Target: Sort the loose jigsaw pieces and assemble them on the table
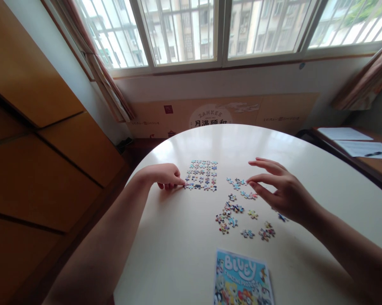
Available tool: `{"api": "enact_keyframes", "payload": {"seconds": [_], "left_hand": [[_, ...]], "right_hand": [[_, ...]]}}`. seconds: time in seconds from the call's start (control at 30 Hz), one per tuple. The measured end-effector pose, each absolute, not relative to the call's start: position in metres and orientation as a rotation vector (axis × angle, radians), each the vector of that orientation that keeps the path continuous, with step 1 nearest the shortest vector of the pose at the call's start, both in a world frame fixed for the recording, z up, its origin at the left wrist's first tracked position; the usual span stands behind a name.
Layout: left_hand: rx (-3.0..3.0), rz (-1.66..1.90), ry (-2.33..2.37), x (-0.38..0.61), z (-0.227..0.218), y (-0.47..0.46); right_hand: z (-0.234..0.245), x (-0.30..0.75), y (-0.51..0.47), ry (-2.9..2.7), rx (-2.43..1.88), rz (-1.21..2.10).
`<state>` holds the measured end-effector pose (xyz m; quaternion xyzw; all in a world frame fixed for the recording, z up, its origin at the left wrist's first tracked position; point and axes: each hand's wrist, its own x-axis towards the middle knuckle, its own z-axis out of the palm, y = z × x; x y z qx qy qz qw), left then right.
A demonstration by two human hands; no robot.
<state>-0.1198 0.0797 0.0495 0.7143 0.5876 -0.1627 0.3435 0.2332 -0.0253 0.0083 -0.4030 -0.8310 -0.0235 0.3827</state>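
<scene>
1. Roughly mid-counter (pixel 305 161): joined puzzle block (pixel 202 174), a flat rectangle of fitted pieces, taken as landmark.
2. Just left of the block: left hand (pixel 165 176), loosely curled, fingertips (pixel 182 182) touching the piece at the block's near left corner. Cannot tell whether pinching that piece or only pressing on it.
3. Right of the block: right hand (pixel 281 190), held open above the counter, fingers spread and stretched toward the block, nothing in its grasp.
4. Right of the block and nearer than it: loose puzzle pieces (pixel 233 209), scattered and apart from the block, a few just beside the right hand's fingertips.
5. Well nearer than the block, at the counter's near edge: Bluey picture sheet (pixel 241 279), lying flat.
6. Beyond the block: windows (pixel 178 29). Far right of it: side desk (pixel 378 167) bearing papers (pixel 343 134) and a pen (pixel 373 154).
</scene>
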Motion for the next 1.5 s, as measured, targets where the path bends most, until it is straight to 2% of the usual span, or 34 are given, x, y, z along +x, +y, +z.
{"api": "enact_keyframes", "payload": {"seconds": [0.47, 0.73, 0.9, 1.03, 1.3, 1.5], "left_hand": [[1.874, -0.421, 1.553, -0.114, 0.055, 0.077], [1.880, -0.396, 1.541, -0.115, 0.059, 0.076], [2.229, -0.167, 1.600, -0.108, 0.066, 0.069], [2.491, 0.083, 1.421, -0.091, 0.073, 0.055], [2.654, 0.169, 0.893, -0.057, 0.066, 0.029], [2.695, 0.095, 0.823, -0.052, 0.054, 0.026]], "right_hand": [[-0.010, 0.234, -0.022, -2.352, -1.081, 0.123], [-0.015, 0.225, -0.025, -2.461, -1.117, 0.106], [-0.016, 0.224, -0.024, -2.454, -1.124, 0.075], [-0.017, 0.221, -0.025, -2.469, -1.165, 0.078], [-0.010, 0.210, -0.031, -2.536, -1.279, 0.095], [-0.009, 0.204, -0.032, -2.564, -1.300, 0.066]]}}
